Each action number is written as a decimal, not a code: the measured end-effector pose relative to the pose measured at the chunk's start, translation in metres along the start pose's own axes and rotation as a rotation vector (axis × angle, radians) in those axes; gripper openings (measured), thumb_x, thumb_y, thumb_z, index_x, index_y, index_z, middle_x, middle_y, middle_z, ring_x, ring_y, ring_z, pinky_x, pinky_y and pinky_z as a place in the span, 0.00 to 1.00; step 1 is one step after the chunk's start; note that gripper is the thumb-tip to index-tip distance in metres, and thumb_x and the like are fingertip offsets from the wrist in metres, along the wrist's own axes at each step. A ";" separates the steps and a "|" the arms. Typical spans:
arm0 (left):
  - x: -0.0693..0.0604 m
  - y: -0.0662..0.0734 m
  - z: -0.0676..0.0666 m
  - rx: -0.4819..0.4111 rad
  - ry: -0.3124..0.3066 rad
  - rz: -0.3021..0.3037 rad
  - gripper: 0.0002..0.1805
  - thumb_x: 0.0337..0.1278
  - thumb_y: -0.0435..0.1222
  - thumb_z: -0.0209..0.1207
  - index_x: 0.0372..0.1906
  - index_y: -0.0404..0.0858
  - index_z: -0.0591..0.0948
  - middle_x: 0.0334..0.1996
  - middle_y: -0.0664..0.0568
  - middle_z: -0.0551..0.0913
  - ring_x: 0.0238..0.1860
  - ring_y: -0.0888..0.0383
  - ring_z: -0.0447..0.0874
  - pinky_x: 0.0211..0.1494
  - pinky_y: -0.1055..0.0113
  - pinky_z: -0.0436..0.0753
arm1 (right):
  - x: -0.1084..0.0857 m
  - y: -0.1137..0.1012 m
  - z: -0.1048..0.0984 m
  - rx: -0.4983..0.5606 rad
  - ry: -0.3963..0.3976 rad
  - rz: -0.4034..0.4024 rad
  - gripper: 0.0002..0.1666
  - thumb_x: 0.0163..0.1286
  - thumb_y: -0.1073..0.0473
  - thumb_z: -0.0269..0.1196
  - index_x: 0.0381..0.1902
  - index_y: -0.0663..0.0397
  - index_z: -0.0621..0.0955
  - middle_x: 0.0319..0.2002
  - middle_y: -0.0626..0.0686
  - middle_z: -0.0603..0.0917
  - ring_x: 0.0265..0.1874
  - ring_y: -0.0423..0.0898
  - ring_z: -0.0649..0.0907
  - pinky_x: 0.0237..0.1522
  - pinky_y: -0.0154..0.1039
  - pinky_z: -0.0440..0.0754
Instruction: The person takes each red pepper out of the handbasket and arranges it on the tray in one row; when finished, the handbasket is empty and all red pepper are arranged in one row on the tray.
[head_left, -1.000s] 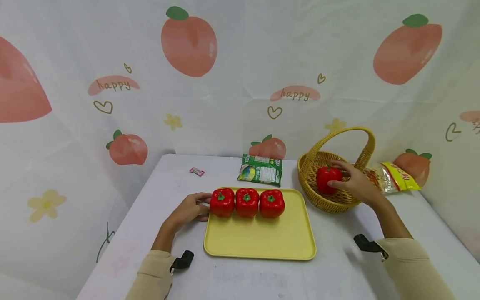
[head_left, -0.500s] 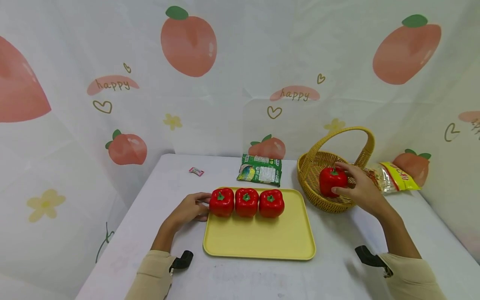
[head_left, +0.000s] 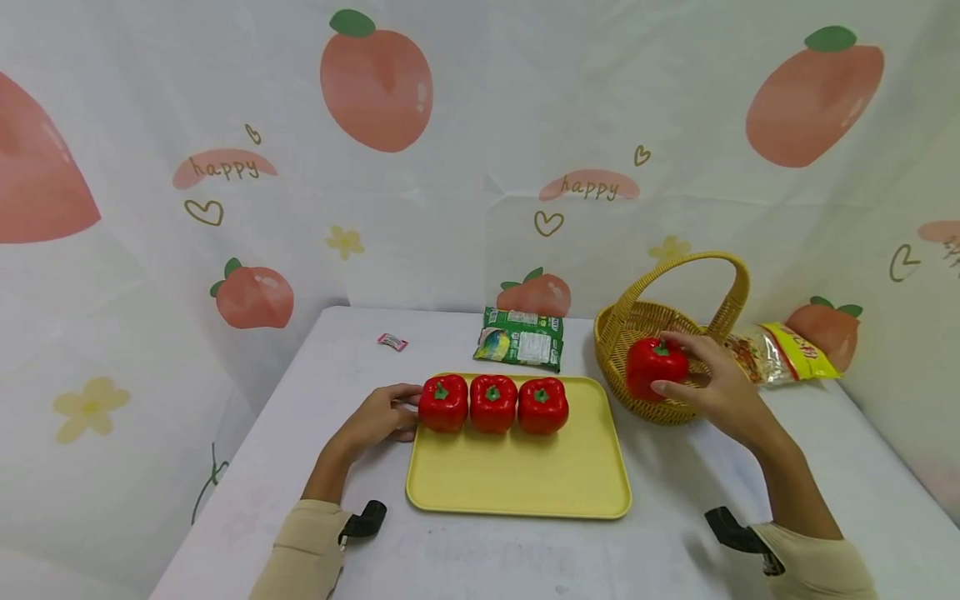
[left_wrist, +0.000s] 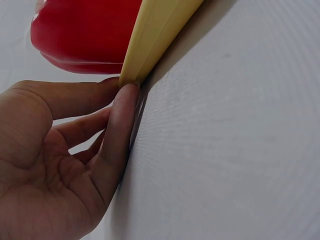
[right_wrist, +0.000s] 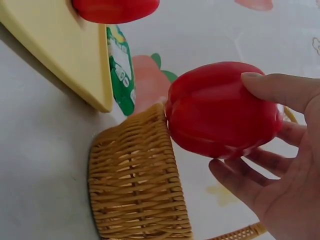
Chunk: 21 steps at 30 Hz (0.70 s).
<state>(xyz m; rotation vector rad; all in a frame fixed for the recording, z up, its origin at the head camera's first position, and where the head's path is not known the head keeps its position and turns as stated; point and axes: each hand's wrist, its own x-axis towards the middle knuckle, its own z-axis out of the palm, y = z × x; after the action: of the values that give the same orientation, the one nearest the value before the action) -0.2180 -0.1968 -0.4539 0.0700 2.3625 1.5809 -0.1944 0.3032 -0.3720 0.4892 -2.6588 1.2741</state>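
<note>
My right hand (head_left: 716,392) grips a red bell pepper (head_left: 655,369), thumb on one side and fingers on the other. In the right wrist view this pepper (right_wrist: 222,110) is just above the rim of the wicker basket (right_wrist: 140,180); whether they touch I cannot tell. At the yellow tray's (head_left: 517,492) left edge, my left hand (head_left: 381,417) pinches the rim between thumb and finger, as the left wrist view shows. Three red bell peppers stand in a row along the tray's back: a left one (head_left: 443,403), a middle one (head_left: 492,404) and a right one (head_left: 543,406).
Behind the tray lies a green packet (head_left: 520,338), with a small pink wrapped candy (head_left: 392,342) farther left. The basket's tall handle (head_left: 678,265) arches up at the back right. A yellow and clear food bag (head_left: 787,354) lies right of it. A patterned cloth hangs behind the table.
My right hand has lifted the pepper from inside the basket and brought it toward me, to the basket's front left side. The left hand and the tray stay put.
</note>
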 end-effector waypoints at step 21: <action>0.002 -0.002 0.000 0.011 0.004 0.002 0.30 0.63 0.30 0.60 0.71 0.33 0.77 0.60 0.39 0.82 0.46 0.53 0.87 0.46 0.62 0.93 | -0.009 -0.007 0.014 0.060 -0.012 -0.027 0.42 0.69 0.63 0.72 0.78 0.54 0.69 0.70 0.58 0.71 0.63 0.31 0.70 0.54 0.20 0.80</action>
<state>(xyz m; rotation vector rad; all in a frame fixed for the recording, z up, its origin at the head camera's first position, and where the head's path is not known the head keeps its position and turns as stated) -0.2201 -0.1971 -0.4562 0.0713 2.3754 1.5704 -0.1834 0.2907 -0.3782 0.5408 -2.6208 1.3503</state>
